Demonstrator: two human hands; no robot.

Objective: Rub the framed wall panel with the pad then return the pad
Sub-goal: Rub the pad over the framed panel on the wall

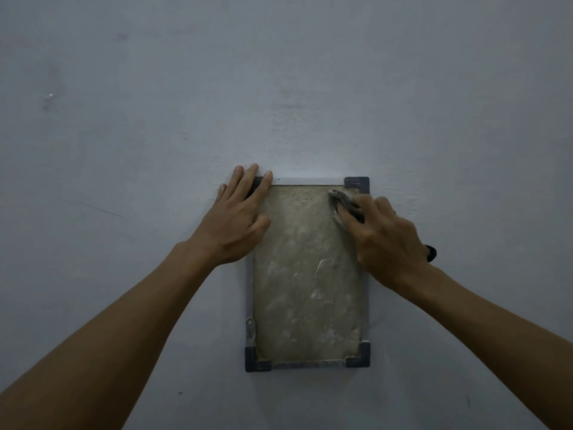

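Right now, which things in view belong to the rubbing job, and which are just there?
In the job:
framed wall panel
pad, held by the right hand
left hand, flat on the panel's top-left corner

Just there:
wall
dark wristband

Left hand [237,217] flat on panel's [305,293] top-left corner; right hand [387,240] presses pad [341,201] near top-right corner, wall [155,88] behind.

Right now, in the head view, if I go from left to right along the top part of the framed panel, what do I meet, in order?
left hand lying flat over the frame's top left corner → bare rough surface of the framed panel → pad → right hand pressing the pad → dark wristband
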